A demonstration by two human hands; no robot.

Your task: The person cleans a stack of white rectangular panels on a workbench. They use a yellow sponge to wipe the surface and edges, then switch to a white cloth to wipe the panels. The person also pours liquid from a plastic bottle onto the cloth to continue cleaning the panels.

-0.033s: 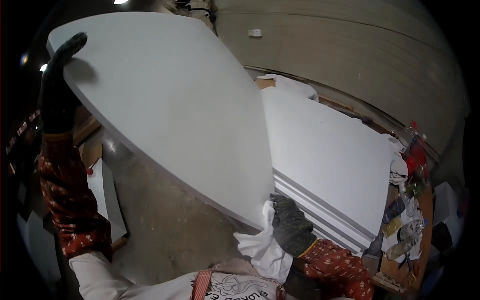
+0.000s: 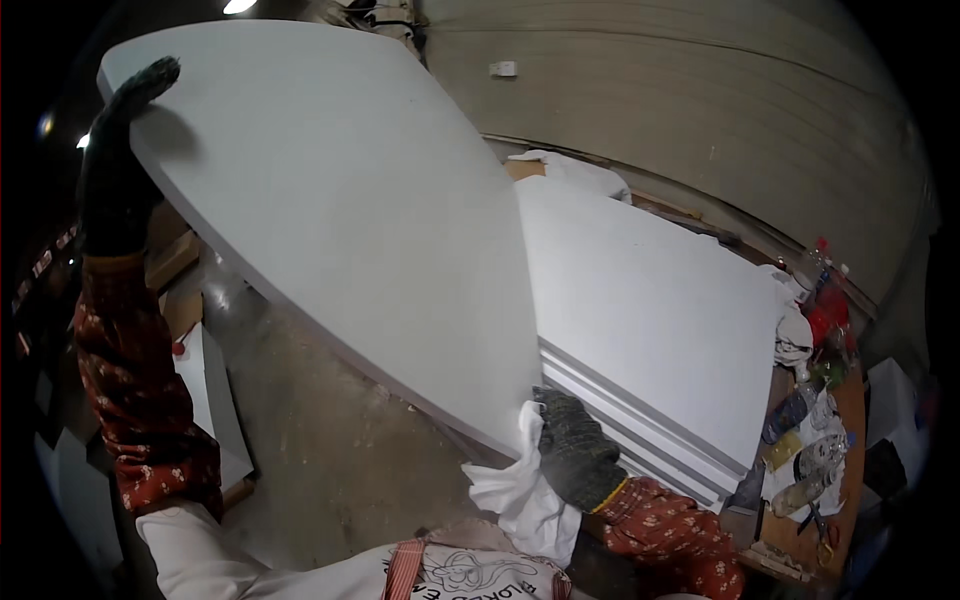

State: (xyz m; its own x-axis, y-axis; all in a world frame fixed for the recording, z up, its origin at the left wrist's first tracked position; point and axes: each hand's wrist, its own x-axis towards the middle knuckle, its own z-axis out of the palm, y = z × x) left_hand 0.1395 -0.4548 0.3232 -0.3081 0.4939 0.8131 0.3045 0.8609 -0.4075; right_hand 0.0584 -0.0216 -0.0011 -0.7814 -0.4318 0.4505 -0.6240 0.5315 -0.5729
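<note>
A large, flat white panel [image 2: 340, 200] with a curved edge slants across the view, held up off the floor. My left hand [image 2: 140, 95], in a dark knit glove, hooks its fingers over the panel's far left edge. At the panel's near end is my right hand [image 2: 580, 450], also gloved, with its fingers closed. A crumpled white cloth [image 2: 520, 500] hangs from that hand, bunched against the panel's corner. How far the right fingers also grip the panel is hidden. Just right of it lies a stack of similar white panels [image 2: 650, 300].
On the wooden table [image 2: 848, 440] at the right stand several plastic bottles [image 2: 822, 455], with scissors [image 2: 825, 535] near its edge. Another white panel [image 2: 215, 400] lies low at the left, beyond the concrete floor [image 2: 310, 420]. A plain wall [image 2: 680, 100] rises behind.
The view has shifted very slightly, so the stack and table sit a little farther left. Both hands keep the same hold.
</note>
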